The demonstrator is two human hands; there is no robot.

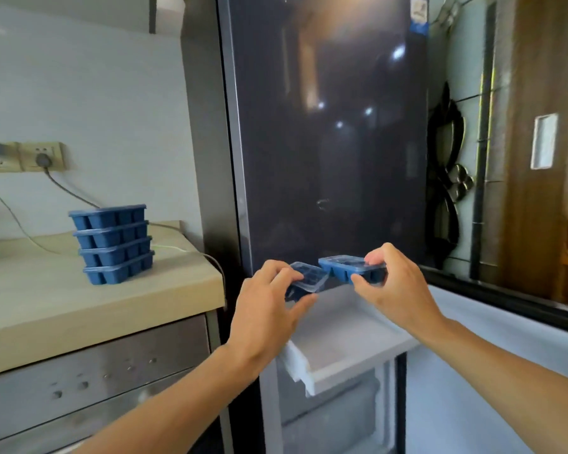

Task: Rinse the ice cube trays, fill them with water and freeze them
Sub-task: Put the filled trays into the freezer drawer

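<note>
My left hand [269, 299] pinches a blue ice cube tray with a clear lid [307, 278], tilted down toward me. My right hand [394, 283] grips a second blue lidded tray [348, 268] by its right end, held level. Both trays hover over the pulled-out white freezer drawer [345, 365], which looks empty inside. The two trays almost touch in the middle. A stack of several blue lidded ice cube trays [114, 244] stands on the beige countertop [79, 306] at the left.
The fridge's dark glossy upper door [325, 126] is closed right behind the trays. The open lower freezer door [505, 371] reaches out at the right. A stainless appliance [89, 381] sits under the counter. A wall socket with a plugged cable [41, 158] is at the left.
</note>
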